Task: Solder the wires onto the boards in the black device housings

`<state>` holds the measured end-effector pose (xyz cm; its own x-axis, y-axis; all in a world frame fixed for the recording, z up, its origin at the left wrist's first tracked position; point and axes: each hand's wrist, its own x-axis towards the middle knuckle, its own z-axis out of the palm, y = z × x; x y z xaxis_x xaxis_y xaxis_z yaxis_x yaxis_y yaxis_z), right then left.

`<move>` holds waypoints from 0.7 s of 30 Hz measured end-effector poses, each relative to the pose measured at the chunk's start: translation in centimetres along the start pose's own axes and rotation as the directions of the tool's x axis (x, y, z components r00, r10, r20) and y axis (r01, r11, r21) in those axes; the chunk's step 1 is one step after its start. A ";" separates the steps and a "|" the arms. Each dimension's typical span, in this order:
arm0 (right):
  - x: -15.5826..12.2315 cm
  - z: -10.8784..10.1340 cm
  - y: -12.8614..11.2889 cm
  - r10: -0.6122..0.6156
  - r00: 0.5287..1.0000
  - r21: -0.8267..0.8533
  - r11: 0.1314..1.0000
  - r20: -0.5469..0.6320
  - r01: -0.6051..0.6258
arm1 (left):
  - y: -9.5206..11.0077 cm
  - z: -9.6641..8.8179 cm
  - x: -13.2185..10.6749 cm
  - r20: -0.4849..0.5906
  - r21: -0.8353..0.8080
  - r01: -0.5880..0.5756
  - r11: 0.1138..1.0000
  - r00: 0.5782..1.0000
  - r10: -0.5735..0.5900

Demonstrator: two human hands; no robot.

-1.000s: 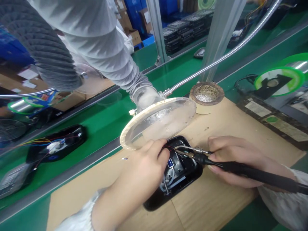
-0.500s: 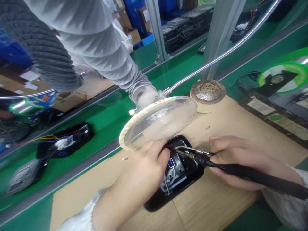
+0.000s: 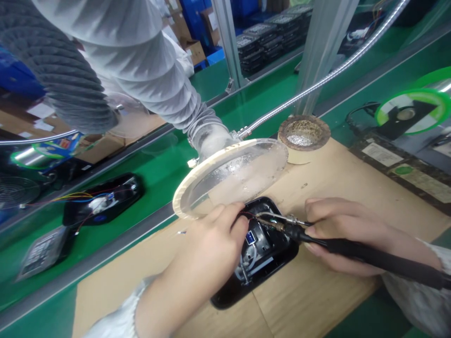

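Note:
A black plastic housing (image 3: pixel 243 293) with electronic parts inside lies on the cardboard sheet before me. My left hand (image 3: pixel 220 234) reaches over its upper left side, thumb and finger pinched on thin dark red wires (image 3: pixel 248 214). My right hand (image 3: pixel 345 232) is wrapped round a soldering iron (image 3: pixel 369 256) with a black handle. A thin metal solder feed tube runs along the iron, and both tips meet close to the wire ends over the housing. The exact contact at the tip is too small to tell.
A clear fume hood (image 3: pixel 232 173) on a grey hose stands just behind the housing. Right of it sits a round pot (image 3: pixel 305 134) with shiny metal inside. A green conveyor (image 3: pixel 155 188) carries another opened black housing (image 3: pixel 105 199). A solder reel (image 3: pixel 412 112) stands at right.
On the conveyor, the other opened housing has shifted a little to the right and up. Both my hands and the soldering iron stay nearly in place.

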<state>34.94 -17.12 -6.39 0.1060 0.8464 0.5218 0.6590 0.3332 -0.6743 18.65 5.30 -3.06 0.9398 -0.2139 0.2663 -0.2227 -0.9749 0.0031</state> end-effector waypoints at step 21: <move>-0.3 0.2 0.3 0.004 1.000 0.022 1.000 0.012 -0.004 | 0.0 0.1 -0.1 0.000 0.015 -0.001 1.000 1.000 0.001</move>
<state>34.99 -17.21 -6.88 0.0998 0.8525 0.5131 0.6417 0.3390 -0.6880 18.59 5.31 -3.14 0.9396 -0.2150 0.2665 -0.2198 -0.9755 -0.0120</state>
